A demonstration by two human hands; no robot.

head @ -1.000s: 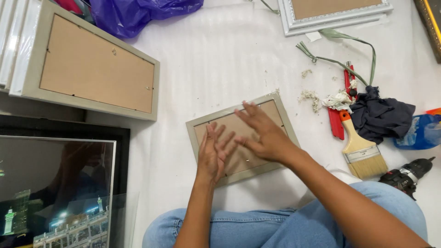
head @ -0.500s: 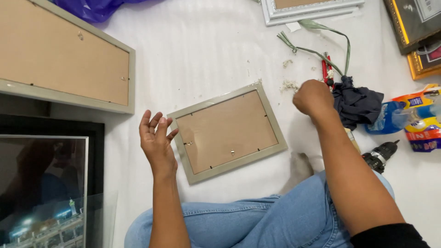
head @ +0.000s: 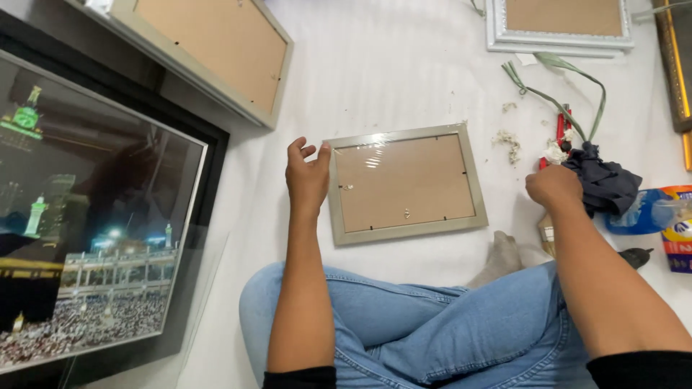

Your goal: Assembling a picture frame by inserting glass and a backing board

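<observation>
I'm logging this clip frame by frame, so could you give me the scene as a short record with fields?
setting: person seated on a white floor, legs in blue jeans
left hand: open, at the left edge of the small grey frame
small grey frame: lies flat, back up
right hand: closed, beside the dark cloth; what it holds cannot be told
nearby left: large black-framed picture
nearby right: red-handled tool, green strap

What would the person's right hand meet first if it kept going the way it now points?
Probably the dark grey cloth: the right hand reaches toward it, almost touching, with red-handled tools just beyond. Depth is unclear.
</observation>
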